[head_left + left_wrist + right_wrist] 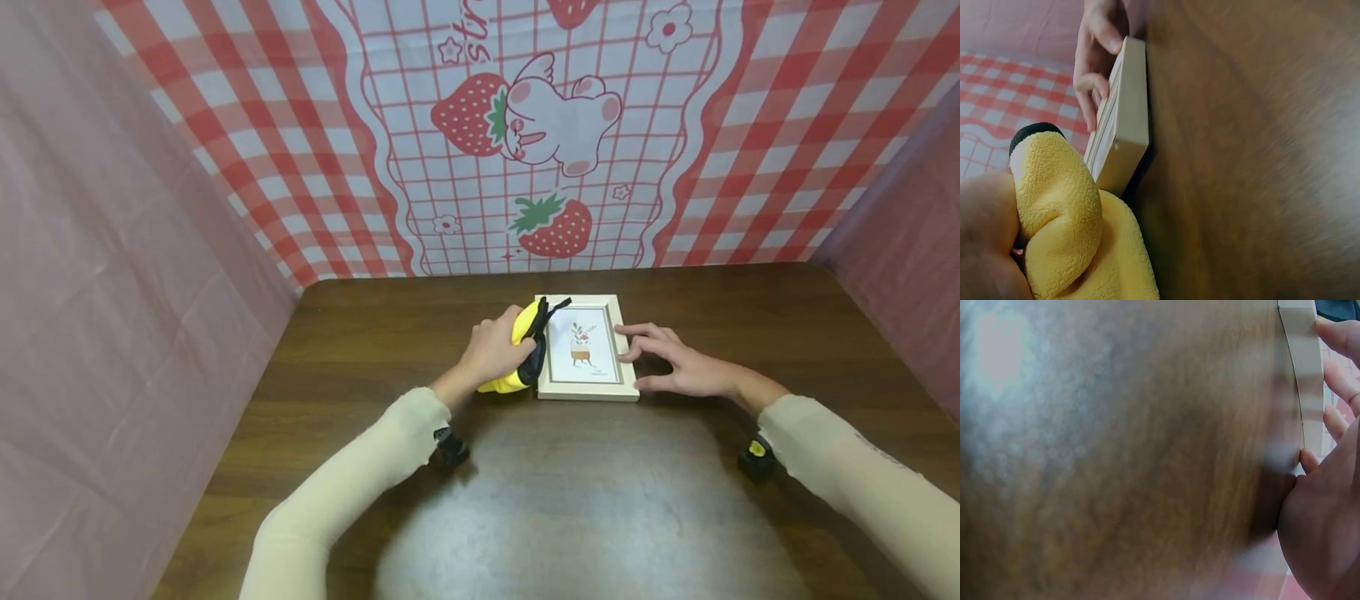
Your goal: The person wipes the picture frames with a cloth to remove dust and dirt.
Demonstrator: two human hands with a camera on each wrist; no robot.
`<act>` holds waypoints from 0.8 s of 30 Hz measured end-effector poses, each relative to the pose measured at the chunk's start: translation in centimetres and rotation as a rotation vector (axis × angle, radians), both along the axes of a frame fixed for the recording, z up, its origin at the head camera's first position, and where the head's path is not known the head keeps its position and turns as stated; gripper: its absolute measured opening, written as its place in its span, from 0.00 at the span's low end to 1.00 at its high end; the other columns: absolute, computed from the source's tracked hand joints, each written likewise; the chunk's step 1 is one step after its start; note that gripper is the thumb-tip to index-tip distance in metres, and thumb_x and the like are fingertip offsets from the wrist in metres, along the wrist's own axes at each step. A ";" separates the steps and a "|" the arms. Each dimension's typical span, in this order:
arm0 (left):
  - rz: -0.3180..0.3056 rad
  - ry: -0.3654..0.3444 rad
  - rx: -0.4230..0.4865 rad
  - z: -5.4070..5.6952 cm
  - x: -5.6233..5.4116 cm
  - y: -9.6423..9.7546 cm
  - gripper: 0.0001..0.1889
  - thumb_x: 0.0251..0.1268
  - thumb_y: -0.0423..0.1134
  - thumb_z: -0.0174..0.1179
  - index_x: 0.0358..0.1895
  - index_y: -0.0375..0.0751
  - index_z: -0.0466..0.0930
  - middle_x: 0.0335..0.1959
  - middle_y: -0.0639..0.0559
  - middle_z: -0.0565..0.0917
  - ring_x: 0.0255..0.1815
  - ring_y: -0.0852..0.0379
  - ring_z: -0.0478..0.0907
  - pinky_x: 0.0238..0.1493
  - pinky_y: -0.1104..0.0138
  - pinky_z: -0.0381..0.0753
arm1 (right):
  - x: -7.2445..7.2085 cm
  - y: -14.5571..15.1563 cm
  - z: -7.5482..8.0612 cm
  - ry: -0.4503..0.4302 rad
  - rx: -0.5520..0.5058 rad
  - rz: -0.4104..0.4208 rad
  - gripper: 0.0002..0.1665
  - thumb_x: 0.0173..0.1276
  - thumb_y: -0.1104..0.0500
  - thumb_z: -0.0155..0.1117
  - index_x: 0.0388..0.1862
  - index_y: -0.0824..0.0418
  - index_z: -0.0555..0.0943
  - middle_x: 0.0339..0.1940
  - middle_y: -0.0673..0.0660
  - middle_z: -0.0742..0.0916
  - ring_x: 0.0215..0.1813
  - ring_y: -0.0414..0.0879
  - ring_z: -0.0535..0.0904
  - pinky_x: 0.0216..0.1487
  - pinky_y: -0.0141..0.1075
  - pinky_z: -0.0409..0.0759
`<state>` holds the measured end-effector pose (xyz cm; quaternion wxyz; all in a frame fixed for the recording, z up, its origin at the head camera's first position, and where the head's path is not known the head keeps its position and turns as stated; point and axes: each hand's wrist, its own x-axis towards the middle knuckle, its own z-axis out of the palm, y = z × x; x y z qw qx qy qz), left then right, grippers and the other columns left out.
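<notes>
A white-framed picture (585,343) of a potted plant lies face up on the wooden table. In the head view my left hand (498,346) grips a bunched yellow and black cloth (522,333) at the frame's left edge. The left wrist view shows the fleecy yellow side of this cloth (1063,212) beside the thick cream frame side (1132,106). My right hand (678,367) rests its fingertips and thumb along the frame's right edge, fingers spread and lightly bent. Part of the frame's left border is hidden by the cloth.
The brown table (360,358) runs back to a red-and-white checked strawberry cloth (300,150). Pinkish curtains hang at the left (112,292) and right (900,250). A bright light reflection lies on the table's near half.
</notes>
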<state>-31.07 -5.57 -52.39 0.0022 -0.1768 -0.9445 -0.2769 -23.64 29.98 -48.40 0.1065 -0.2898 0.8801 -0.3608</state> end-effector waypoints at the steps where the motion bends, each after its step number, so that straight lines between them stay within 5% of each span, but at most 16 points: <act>1: -0.001 0.008 -0.007 -0.1 0.3 0.0 0.31 0.72 0.56 0.64 0.75 0.51 0.76 0.40 0.55 0.90 0.37 0.54 0.84 0.40 0.64 0.80 | 0.0 0.0 0.0 -0.004 0.001 -0.003 0.15 0.72 0.60 0.80 0.49 0.46 0.83 0.89 0.69 0.68 0.84 0.72 0.56 0.75 0.81 0.58; 10: -0.006 -0.019 0.029 0.2 3.6 -0.3 0.29 0.74 0.53 0.64 0.74 0.54 0.78 0.37 0.55 0.90 0.34 0.55 0.84 0.38 0.64 0.80 | 0.0 0.1 -0.4 0.019 -0.029 0.006 0.14 0.71 0.60 0.79 0.49 0.47 0.83 0.88 0.70 0.68 0.83 0.72 0.56 0.73 0.82 0.57; 18: 0.010 0.028 0.041 -0.2 5.8 -0.6 0.29 0.67 0.53 0.66 0.71 0.56 0.79 0.33 0.57 0.89 0.31 0.55 0.83 0.39 0.61 0.80 | -0.2 0.2 -0.6 0.059 -0.046 0.022 0.16 0.70 0.61 0.80 0.49 0.45 0.83 0.87 0.71 0.69 0.83 0.72 0.57 0.71 0.80 0.58; 21: -0.002 0.027 0.056 0.3 6.6 -0.7 0.27 0.68 0.52 0.64 0.70 0.55 0.80 0.33 0.55 0.89 0.31 0.54 0.82 0.35 0.61 0.80 | -0.1 0.3 -0.5 0.047 -0.031 0.020 0.16 0.71 0.60 0.80 0.49 0.45 0.83 0.88 0.72 0.69 0.83 0.73 0.57 0.72 0.81 0.59; 24: -0.007 -0.004 0.102 2.7 8.2 -0.5 0.26 0.68 0.47 0.65 0.69 0.49 0.81 0.35 0.50 0.91 0.32 0.50 0.84 0.35 0.60 0.82 | 0.0 0.3 -0.5 0.040 -0.027 0.017 0.16 0.72 0.61 0.80 0.49 0.45 0.83 0.88 0.71 0.69 0.83 0.72 0.57 0.72 0.79 0.60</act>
